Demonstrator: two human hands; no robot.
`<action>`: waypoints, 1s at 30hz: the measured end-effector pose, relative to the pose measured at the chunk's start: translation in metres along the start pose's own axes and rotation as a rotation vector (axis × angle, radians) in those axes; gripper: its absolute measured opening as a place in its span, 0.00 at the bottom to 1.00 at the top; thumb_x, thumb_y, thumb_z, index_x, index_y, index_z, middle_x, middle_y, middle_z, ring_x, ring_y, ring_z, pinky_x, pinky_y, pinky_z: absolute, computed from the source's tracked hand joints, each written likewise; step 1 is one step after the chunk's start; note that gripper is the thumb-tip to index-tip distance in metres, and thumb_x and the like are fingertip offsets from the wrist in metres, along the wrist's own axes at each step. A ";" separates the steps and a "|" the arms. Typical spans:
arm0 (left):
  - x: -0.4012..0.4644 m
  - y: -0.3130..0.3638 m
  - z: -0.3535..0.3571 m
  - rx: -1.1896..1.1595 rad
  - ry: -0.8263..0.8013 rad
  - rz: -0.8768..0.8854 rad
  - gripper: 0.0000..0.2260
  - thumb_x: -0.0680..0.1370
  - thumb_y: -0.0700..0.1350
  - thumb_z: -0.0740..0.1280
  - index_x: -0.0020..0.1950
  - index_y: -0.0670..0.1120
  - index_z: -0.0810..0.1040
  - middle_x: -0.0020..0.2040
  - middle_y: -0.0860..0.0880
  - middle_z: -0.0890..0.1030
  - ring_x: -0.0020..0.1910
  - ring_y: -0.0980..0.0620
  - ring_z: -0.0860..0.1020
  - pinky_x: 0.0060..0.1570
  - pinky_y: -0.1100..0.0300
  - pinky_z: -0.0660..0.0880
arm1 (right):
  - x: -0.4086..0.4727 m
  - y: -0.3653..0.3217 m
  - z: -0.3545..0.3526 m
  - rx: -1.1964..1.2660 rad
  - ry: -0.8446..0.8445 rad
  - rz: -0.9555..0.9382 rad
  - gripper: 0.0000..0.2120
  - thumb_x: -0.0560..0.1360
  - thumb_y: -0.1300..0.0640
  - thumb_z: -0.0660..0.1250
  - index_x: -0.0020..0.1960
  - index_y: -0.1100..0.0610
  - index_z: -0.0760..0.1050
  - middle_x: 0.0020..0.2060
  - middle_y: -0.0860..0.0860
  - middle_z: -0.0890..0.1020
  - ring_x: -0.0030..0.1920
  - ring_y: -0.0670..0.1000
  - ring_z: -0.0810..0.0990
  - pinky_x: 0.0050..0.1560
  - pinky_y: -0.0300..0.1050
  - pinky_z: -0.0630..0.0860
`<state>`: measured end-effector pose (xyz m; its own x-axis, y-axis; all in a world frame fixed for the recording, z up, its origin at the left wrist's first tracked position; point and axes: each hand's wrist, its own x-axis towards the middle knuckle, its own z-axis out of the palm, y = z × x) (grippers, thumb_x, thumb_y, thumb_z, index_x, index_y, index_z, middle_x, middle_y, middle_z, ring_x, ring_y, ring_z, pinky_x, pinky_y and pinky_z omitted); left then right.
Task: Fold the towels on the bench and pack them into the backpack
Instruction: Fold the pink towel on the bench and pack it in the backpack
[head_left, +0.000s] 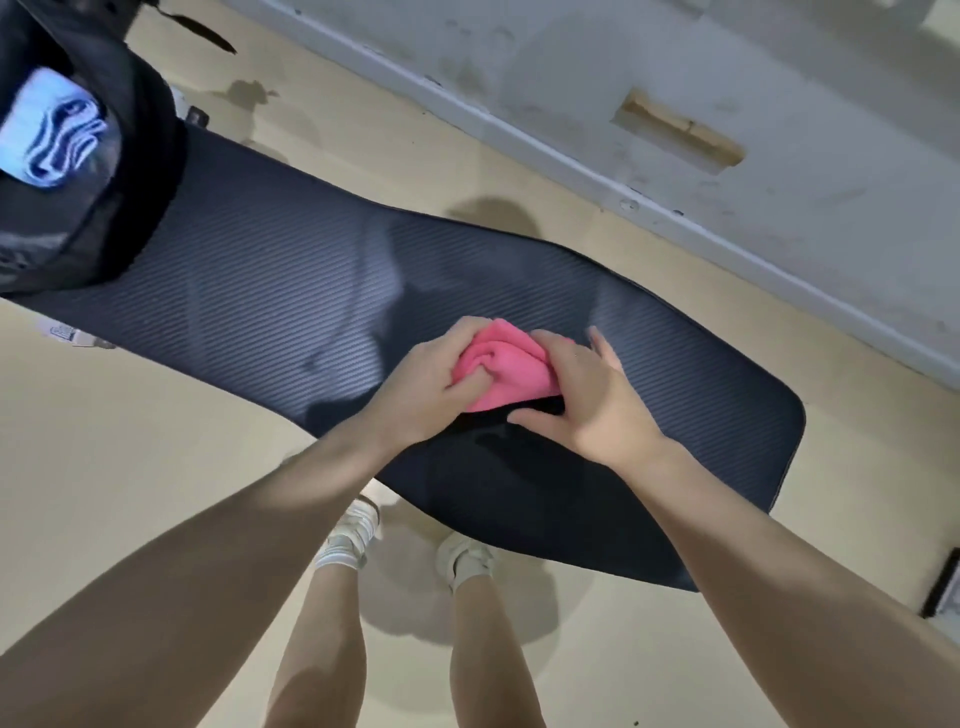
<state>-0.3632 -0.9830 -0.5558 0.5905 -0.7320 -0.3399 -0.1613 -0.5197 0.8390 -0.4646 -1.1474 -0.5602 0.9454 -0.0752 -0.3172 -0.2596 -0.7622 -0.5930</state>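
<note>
Head view looks down on a long dark padded desk (270, 291) that runs from the upper left of the frame to the lower right, over a pale floor (104, 441). Near the middle of the frame a bunched pink towel (501, 371) lies on the desk, held between both hands. The left hand (426, 384) comes in from the lower left and grips the towel's left side, its fingers curled into the cloth. The right hand (587, 395) comes in from the lower right and lies over the towel's right side with its fingers curved onto the cloth, the thumb reaching out below the towel toward the left and touching the desk; one finger sticks up past the towel's far edge. The towel is crumpled into folds, not flat.

At the upper left of the frame a black backpack (78, 171) sits on the end of the desk, well apart from the towel, with a white and blue patch (57, 130) showing on it. Below the hands, at the bottom middle of the frame, the person's bare legs and light shoes (353, 535) stand on the floor just beside the desk's near edge. A scuffed white wall (727, 104) with a rectangular hole (680, 132) crosses the upper right.
</note>
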 end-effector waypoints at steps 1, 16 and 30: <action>-0.008 0.002 -0.012 -0.061 0.023 -0.027 0.14 0.75 0.43 0.61 0.60 0.53 0.71 0.48 0.65 0.76 0.47 0.69 0.75 0.45 0.76 0.69 | 0.003 -0.015 -0.002 0.023 0.000 -0.041 0.33 0.69 0.43 0.70 0.67 0.57 0.65 0.58 0.49 0.79 0.58 0.51 0.76 0.71 0.47 0.53; -0.109 -0.036 -0.255 -0.270 0.380 -0.343 0.07 0.80 0.48 0.58 0.55 0.50 0.73 0.47 0.52 0.77 0.45 0.57 0.73 0.45 0.67 0.69 | 0.127 -0.283 -0.002 0.091 -0.168 -0.185 0.20 0.76 0.46 0.62 0.63 0.54 0.66 0.49 0.48 0.80 0.48 0.52 0.79 0.40 0.43 0.65; -0.059 -0.180 -0.413 0.842 0.415 -0.389 0.13 0.73 0.44 0.68 0.52 0.37 0.74 0.51 0.37 0.73 0.49 0.37 0.74 0.43 0.47 0.70 | 0.304 -0.330 0.054 0.363 -0.017 0.209 0.14 0.75 0.53 0.65 0.59 0.55 0.69 0.45 0.47 0.77 0.45 0.51 0.74 0.43 0.42 0.66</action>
<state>-0.0423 -0.6650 -0.5111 0.9229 -0.3184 -0.2163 -0.3095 -0.9480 0.0747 -0.1021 -0.8839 -0.5014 0.8625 -0.1914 -0.4685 -0.5008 -0.4557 -0.7358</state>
